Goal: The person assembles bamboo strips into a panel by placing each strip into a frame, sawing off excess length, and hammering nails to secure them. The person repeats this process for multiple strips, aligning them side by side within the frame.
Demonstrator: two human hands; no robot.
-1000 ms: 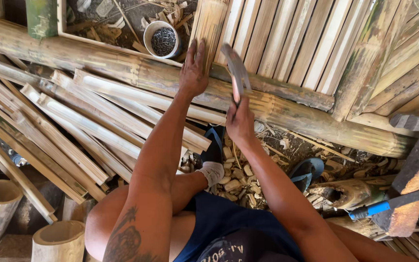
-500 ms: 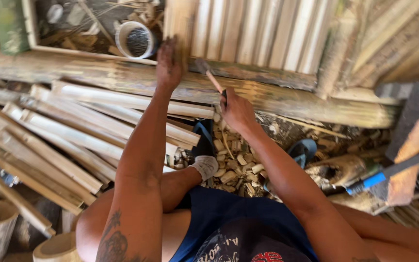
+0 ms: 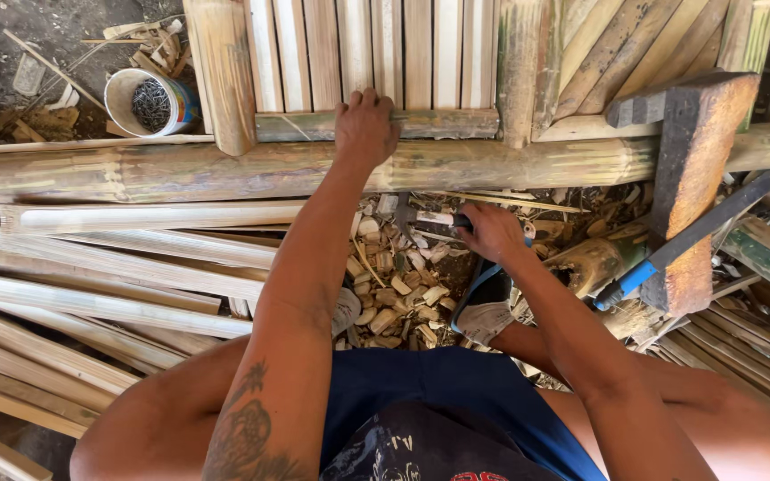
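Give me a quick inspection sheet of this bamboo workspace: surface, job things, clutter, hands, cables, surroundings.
Surface: thick bamboo pole lying crosswise, ground beneath.
Job's things: bamboo slat panel; hammer.
Clutter: bamboo offcuts on the ground; split bamboo strips piled at left.
Hands: left hand presses on the panel's lower rail; right hand grips the hammer low.
Cables: nothing seen.
Surroundings: tub of nails; wooden block; blue-handled tool.
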